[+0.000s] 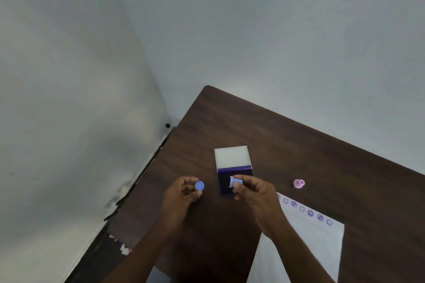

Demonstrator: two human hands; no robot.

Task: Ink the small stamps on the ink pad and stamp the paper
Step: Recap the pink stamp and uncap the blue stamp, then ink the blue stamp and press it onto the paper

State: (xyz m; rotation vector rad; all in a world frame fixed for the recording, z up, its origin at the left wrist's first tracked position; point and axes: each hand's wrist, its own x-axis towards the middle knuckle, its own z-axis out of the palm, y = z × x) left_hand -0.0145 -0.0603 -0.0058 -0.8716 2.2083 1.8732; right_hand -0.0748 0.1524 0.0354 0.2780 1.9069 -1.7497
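An open ink pad (pixel 224 182) with a dark purple pad and a raised white lid (pixel 231 156) sits mid-table. My right hand (pixel 251 193) pinches a small blue stamp (pixel 235 183), held sideways just over the pad. My left hand (pixel 184 193), left of the pad, holds a round blue cap (pixel 199 185) between its fingertips. White paper (pixel 305 236) lies at the lower right, with a row of several purple round prints along its top edge. A pink stamp (pixel 299 183) lies on the table to the right of the pad.
The dark wooden table (pixel 276 140) stands in a corner between two pale walls. Its left edge runs diagonally beside a gap with dark clutter (pixel 115 243) below. A small black knob (pixel 167 125) sits on the wall near the far left corner.
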